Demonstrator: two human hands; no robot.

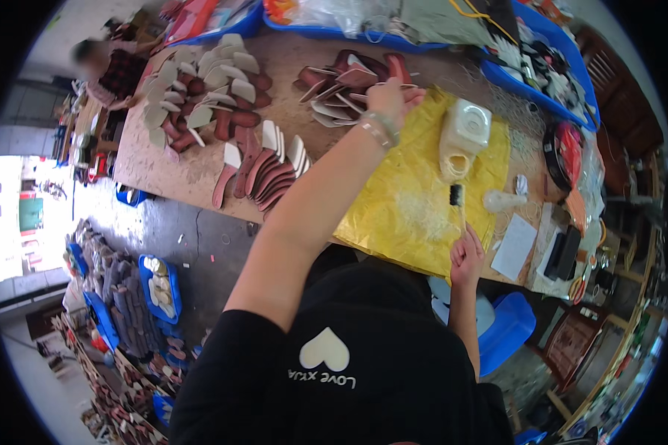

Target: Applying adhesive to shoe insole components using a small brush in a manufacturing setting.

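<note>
Evidently stretched over the counter (178, 174), beside the yellow sheet (382, 215), to the pile of red-brown and pale pieces (356, 76).
Probably light, stiff and smooth to handle; best taken singly by a free edge. Left hand (390, 101) at the pile's right end, fingers partly extended, cannot tell whether gripping; right hand (467, 256) closed around the handle of the black-bristled brush (456, 196), above the sheet. Hidden: undermost pieces, some left fingertips.

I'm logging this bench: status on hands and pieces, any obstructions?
Left hand at red pieces, grip unclear. Right hand holding brush. White container beyond brush, on yellow sheet.
</note>
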